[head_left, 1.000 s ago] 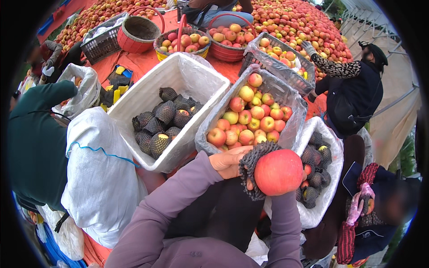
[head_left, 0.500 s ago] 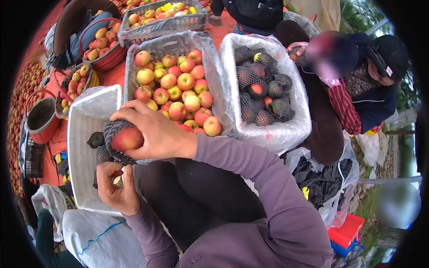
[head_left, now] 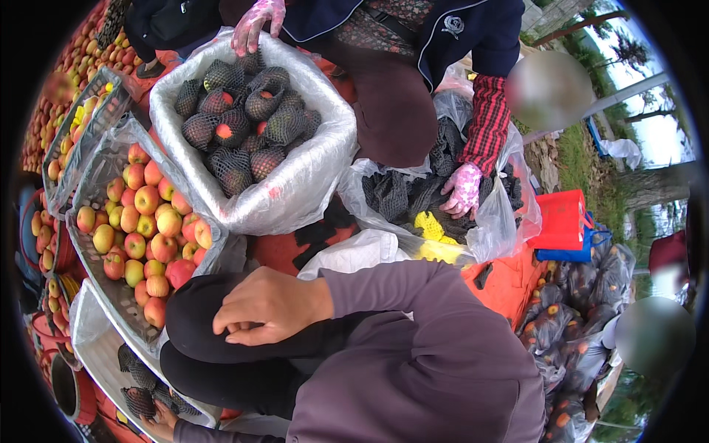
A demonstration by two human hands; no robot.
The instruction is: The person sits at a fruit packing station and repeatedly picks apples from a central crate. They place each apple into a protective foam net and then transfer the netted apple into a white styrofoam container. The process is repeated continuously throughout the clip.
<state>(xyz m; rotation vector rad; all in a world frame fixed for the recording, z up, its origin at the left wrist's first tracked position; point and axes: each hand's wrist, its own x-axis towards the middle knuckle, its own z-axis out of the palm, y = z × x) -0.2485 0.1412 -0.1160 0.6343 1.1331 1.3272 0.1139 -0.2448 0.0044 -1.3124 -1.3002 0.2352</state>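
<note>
My right hand point(head_left: 269, 308) is over my knee, its fingers loosely curled and no object visible in them. At the lower left, my left hand point(head_left: 159, 424) reaches into a white box point(head_left: 94, 336), its fingers against a netted apple point(head_left: 139, 402). The grip there is partly hidden. Other apples in dark foam net sleeves point(head_left: 138, 367) lie beside it in the box. Beyond my knees, a plastic-lined crate point(head_left: 210, 247) holds many bare red-yellow apples point(head_left: 146, 199). Farther off, a lined white box point(head_left: 336, 140) contains more netted apples point(head_left: 233, 127).
Across from me, a co-worker's pink-gloved hand point(head_left: 462, 190) is in a clear bag point(head_left: 509, 221) of dark and yellow net sleeves. Their other gloved hand point(head_left: 258, 22) touches the lined box. A red bag point(head_left: 559, 220) and bagged apples point(head_left: 557, 325) stand at the right.
The view has swung right. My right hand no longer has the apple and has moved away from my left. My left hand has gone lower into the white box.
</note>
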